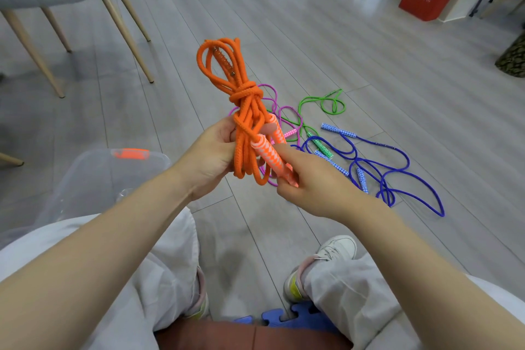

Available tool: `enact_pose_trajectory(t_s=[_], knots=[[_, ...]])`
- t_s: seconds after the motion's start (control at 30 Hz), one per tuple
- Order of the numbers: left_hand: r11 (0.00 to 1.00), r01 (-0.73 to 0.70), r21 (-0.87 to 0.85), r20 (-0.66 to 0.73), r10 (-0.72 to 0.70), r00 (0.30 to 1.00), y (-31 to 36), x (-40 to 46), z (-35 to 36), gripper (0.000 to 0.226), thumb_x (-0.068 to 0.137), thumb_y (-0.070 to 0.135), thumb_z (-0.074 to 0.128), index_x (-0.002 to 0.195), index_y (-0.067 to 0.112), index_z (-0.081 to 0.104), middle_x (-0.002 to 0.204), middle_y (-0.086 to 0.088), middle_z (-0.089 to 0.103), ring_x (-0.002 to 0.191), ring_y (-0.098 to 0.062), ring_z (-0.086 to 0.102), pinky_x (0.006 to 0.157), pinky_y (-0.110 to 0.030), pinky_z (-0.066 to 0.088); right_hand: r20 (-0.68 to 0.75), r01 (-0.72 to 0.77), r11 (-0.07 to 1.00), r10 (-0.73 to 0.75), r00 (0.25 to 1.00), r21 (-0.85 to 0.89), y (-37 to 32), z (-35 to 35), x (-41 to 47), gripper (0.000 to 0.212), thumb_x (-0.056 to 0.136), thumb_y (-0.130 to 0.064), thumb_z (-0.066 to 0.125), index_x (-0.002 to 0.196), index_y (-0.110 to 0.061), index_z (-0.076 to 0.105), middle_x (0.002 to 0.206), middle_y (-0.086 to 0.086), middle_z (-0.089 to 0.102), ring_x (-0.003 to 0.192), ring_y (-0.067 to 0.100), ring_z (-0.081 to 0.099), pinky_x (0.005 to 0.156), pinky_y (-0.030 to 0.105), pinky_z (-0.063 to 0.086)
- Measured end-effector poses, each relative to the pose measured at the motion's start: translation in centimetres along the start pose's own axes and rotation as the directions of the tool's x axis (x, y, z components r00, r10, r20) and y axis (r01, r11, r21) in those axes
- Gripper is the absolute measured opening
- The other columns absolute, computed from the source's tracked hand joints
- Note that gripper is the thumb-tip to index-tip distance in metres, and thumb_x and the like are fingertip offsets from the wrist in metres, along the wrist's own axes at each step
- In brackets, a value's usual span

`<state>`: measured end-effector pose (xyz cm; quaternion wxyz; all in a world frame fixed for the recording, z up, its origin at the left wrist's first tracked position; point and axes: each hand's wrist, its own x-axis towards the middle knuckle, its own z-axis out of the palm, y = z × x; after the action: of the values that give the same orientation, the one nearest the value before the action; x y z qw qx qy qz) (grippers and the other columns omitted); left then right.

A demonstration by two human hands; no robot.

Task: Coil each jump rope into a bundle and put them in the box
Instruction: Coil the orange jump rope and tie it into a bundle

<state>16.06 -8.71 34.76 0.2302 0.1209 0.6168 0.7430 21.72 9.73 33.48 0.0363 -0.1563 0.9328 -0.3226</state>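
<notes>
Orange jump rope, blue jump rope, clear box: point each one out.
orange jump rope (246,93): head view, on the knot wrapped round the bundle.
blue jump rope (397,170): head view, on a floor loop.
clear box (93,176): head view, on its lid.

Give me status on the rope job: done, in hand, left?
Done: the orange rope is coiled and knotted into a bundle. In hand: the left hand grips its coils, and the right hand holds its handles; it is not yet in the box. Left: the pink rope, green rope and blue rope lie loose on the floor.
</notes>
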Motion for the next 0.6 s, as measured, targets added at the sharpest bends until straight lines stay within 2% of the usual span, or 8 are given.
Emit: enact_pose_trajectory(t_s=[0.1, 0.2, 0.3, 0.37, 0.43, 0.47, 0.53, 0.6], knots=[[0.999, 0.010, -0.045, -0.026, -0.011, 1.000, 0.1, 0.1, -0.2, 0.039, 0.079, 0.016, 0.064, 0.118, 0.020, 0.060, 0.117, -0.003, 0.069, 0.109, -0.025, 0.065, 0.085, -0.043, 0.056, -0.104, -0.033, 0.999, 0.036, 0.994, 0.030, -0.2, -0.2, 0.1, 0.035, 0.079, -0.015, 0.056, 0.101, -0.040, 0.050, 0.076, -0.018, 0.054, 0.068, 0.006, 0.051, 0.060, 0.030, 0.043], [0.999, 0.004, -0.046, -0.007, -0.004, 1.000, 0.2, 0.1, 0.1, 0.040, 0.079, 0.012, 0.062, 0.119, 0.015, 0.058, 0.105, 0.001, 0.072, 0.095, -0.020, 0.070, 0.075, -0.036, 0.059, -0.131, -0.073, 0.983, 0.096, 0.987, 0.169, 0.1, -0.6, 0.4, 0.036, 0.076, -0.009, 0.056, 0.100, -0.036, 0.056, 0.079, -0.021, 0.057, 0.067, 0.002, 0.050, 0.060, 0.025, 0.039], [1.000, 0.015, -0.023, 0.010, -0.015, 1.000, -0.1, 0.0, 0.6, 0.037, 0.075, 0.007, 0.064, 0.110, 0.019, 0.061, 0.098, 0.001, 0.074, 0.093, -0.021, 0.071, 0.083, -0.044, 0.058, -0.101, -0.073, 0.949, 0.109, 0.989, 0.307, -0.2, -0.7, 0.6, 0.048, 0.077, -0.001, 0.055, 0.114, -0.031, 0.063, 0.096, -0.016, 0.064, 0.066, 0.001, 0.051, 0.063, 0.019, 0.040], [0.999, 0.032, 0.028, -0.006, -0.032, 0.999, -0.5, 0.0, 0.6, 0.043, 0.072, 0.006, 0.075, 0.111, 0.018, 0.061, 0.099, -0.005, 0.073, 0.097, -0.028, 0.069, 0.089, -0.056, 0.052, -0.126, -0.061, 0.919, 0.119, 0.985, 0.389, -0.5, -1.1, 0.5, 0.045, 0.079, 0.005, 0.056, 0.113, -0.023, 0.065, 0.090, -0.017, 0.066, 0.058, 0.001, 0.048, 0.060, 0.015, 0.040], [0.996, 0.050, 0.074, -0.023, -0.049, 0.999, -0.7, 0.1, 0.5, 0.050, 0.069, 0.013, 0.080, 0.114, 0.018, 0.060, 0.106, -0.014, 0.071, 0.103, -0.038, 0.066, 0.091, -0.067, 0.044, -0.147, -0.058, 0.891, 0.138, 0.979, 0.451, -0.8, -1.5, 0.5, 0.035, 0.082, 0.004, 0.061, 0.108, -0.020, 0.066, 0.068, -0.022, 0.061, 0.052, 0.003, 0.042, 0.055, 0.019, 0.041], [0.995, 0.059, 0.076, -0.034, -0.056, 0.998, -0.7, 0.2, 0.5, 0.055, 0.065, 0.020, 0.082, 0.115, 0.018, 0.060, 0.109, -0.017, 0.069, 0.105, -0.042, 0.064, 0.091, -0.071, 0.041, -0.152, -0.051, 0.875, 0.141, 0.978, 0.481, -0.9, -1.6, 0.6, 0.032, 0.082, 0.001, 0.064, 0.105, -0.020, 0.066, 0.065, -0.020, 0.060, 0.053, 0.005, 0.043, 0.054, 0.023, 0.044], [0.996, 0.076, 0.044, -0.050, -0.074, 0.996, -0.6, 0.1, 0.8, 0.064, 0.060, 0.028, 0.082, 0.119, 0.018, 0.059, 0.112, -0.020, 0.068, 0.106, -0.046, 0.062, 0.092, -0.073, 0.038, -0.142, -0.037, 0.831, 0.138, 0.980, 0.555, -1.3, -1.4, 0.6, 0.029, 0.079, -0.006, 0.069, 0.104, -0.022, 0.067, 0.080, -0.008, 0.068, 0.062, 0.024, 0.058, 0.062, 0.039, 0.054], [0.996, 0.091, 0.007, -0.039, -0.091, 0.995, -0.7, 0.0, 1.1, 0.069, 0.063, 0.032, 0.080, 0.125, 0.015, 0.056, 0.116, -0.020, 0.066, 0.109, -0.045, 0.060, 0.094, -0.071, 0.039, -0.130, -0.021, 0.767, 0.135, 0.982, 0.642, -1.5, -0.8, 0.6, 0.030, 0.079, -0.006, 0.068, 0.106, -0.020, 0.066, 0.094, 0.008, 0.069, 0.078, 0.044, 0.063, 0.067, 0.045, 0.057]])
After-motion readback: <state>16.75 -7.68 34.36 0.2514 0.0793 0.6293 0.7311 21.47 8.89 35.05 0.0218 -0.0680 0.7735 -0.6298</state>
